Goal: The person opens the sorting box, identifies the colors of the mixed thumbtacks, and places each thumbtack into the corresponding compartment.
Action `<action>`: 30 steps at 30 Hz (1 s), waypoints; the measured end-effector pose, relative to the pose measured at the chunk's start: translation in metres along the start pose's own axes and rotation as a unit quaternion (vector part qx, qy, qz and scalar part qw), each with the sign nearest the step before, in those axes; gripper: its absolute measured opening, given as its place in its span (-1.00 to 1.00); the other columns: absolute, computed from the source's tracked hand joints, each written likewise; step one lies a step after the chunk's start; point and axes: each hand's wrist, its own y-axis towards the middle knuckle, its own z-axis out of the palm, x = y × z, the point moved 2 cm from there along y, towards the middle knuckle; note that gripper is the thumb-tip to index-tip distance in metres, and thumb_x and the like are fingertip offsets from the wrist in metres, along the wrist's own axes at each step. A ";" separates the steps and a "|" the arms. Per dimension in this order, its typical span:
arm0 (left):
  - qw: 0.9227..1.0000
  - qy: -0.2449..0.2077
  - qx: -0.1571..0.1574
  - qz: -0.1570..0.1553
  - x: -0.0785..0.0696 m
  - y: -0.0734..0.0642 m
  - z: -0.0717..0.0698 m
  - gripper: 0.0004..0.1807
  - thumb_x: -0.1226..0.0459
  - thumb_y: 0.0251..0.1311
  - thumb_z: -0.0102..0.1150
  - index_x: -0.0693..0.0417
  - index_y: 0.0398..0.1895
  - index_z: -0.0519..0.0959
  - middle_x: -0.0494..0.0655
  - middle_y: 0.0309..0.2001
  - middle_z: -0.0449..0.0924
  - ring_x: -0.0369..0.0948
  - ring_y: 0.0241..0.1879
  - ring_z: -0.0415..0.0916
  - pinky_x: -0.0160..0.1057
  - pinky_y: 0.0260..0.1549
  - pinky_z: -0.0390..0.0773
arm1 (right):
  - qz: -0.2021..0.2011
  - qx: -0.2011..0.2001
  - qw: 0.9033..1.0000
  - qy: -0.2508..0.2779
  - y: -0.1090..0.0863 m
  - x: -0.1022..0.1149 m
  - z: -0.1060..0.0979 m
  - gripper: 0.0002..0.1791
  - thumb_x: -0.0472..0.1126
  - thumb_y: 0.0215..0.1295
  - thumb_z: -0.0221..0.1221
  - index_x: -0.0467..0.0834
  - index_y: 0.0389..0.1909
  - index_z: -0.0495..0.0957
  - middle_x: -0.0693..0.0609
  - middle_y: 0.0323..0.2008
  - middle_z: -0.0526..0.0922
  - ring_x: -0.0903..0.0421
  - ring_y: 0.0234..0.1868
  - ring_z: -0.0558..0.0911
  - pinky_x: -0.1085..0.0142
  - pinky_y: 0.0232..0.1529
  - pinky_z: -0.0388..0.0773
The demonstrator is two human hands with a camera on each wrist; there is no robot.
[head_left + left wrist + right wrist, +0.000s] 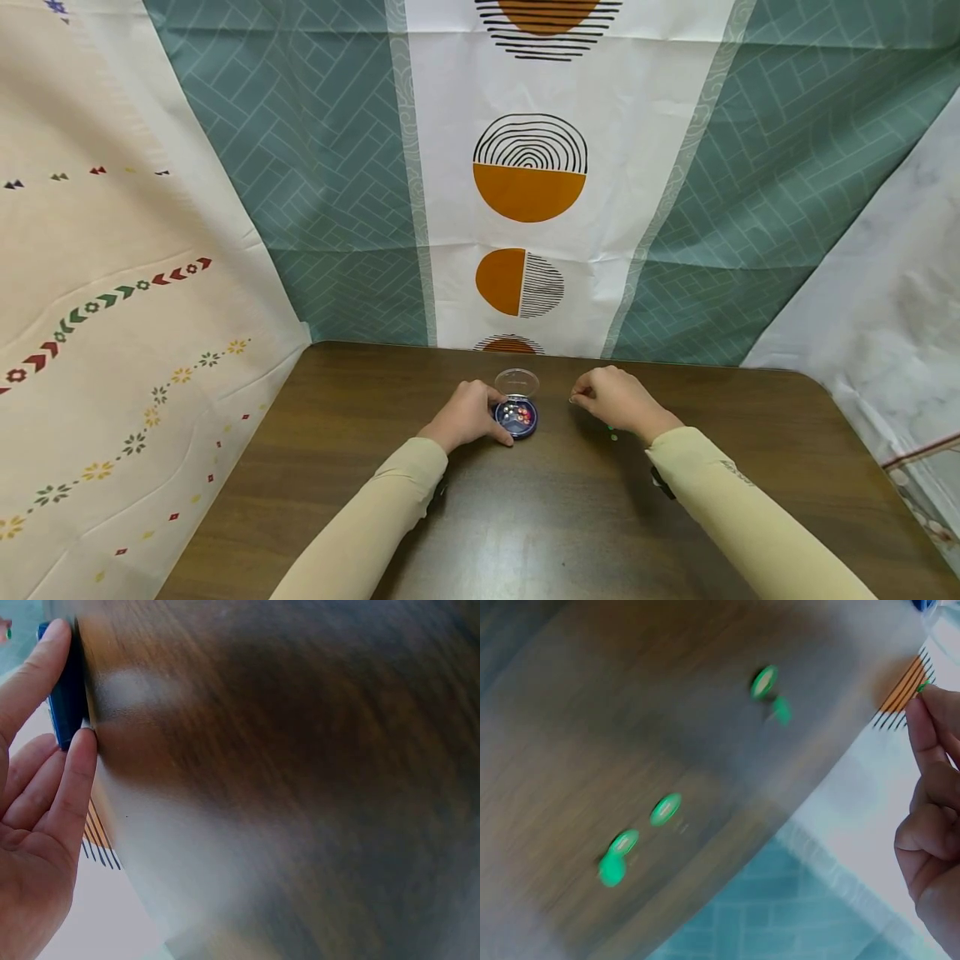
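My left hand (467, 412) grips a round blue case (527, 431) at its left side, with thumb and fingers on its rim. The case's clear lid (517, 382) stands raised at the back, and small red and pale pieces lie in its compartments. In the left wrist view the blue case (69, 697) shows edge-on between thumb and fingers. To the right of the case, my right hand (618, 402) pinches a small green thumbtack (922, 686) between thumb and fingertip, mostly hidden by them. Several green thumbtacks (665, 809) lie on the table near this hand.
The brown wooden table (337, 417) ends at a hanging patterned curtain (337, 208) behind. A cream embroidered cloth (112, 333) hangs along the left, and a pale marbled cloth (885, 275) along the right.
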 end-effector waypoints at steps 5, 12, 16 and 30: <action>1.000 0.004 -0.003 0.004 0.000 0.001 0.000 -0.18 -0.01 -0.54 0.62 0.09 -0.01 0.63 -0.10 -0.05 0.67 -0.25 -0.05 0.56 -0.24 -0.03 0.54 | -0.024 -0.003 1.000 -0.006 0.011 0.023 0.011 -0.91 -0.07 0.20 0.22 0.08 -0.38 0.70 0.30 -0.41 0.66 0.35 -0.42 0.54 0.31 -0.33 0.52; 1.000 0.001 0.000 0.008 0.000 0.001 -0.001 -0.19 0.00 -0.52 0.61 0.09 0.00 0.63 -0.11 -0.05 0.67 -0.32 -0.15 0.56 -0.29 -0.13 0.56 | -0.062 0.006 0.998 0.001 0.019 0.054 0.022 -0.90 -0.09 0.17 0.26 0.03 -0.35 0.71 0.29 -0.44 0.65 0.33 -0.45 0.51 0.33 -0.35 0.50; 1.000 0.005 0.000 0.009 0.000 0.001 -0.001 -0.20 -0.02 -0.52 0.61 0.06 -0.01 0.63 -0.14 -0.06 0.67 -0.32 -0.15 0.56 -0.32 -0.15 0.56 | -0.080 0.009 0.997 -0.001 0.021 0.065 0.028 -0.90 -0.08 0.16 0.26 0.03 -0.34 0.71 0.28 -0.45 0.65 0.33 -0.46 0.51 0.36 -0.38 0.49; 1.000 -0.003 -0.001 0.022 0.001 0.002 -0.002 -0.25 0.00 -0.51 0.61 0.05 -0.06 0.66 -0.17 -0.15 0.70 -0.34 -0.24 0.57 -0.39 -0.26 0.56 | -0.109 0.007 0.994 -0.017 0.022 0.073 0.035 -0.93 -0.07 0.17 0.26 0.08 -0.39 0.71 0.31 -0.44 0.65 0.35 -0.44 0.51 0.38 -0.37 0.49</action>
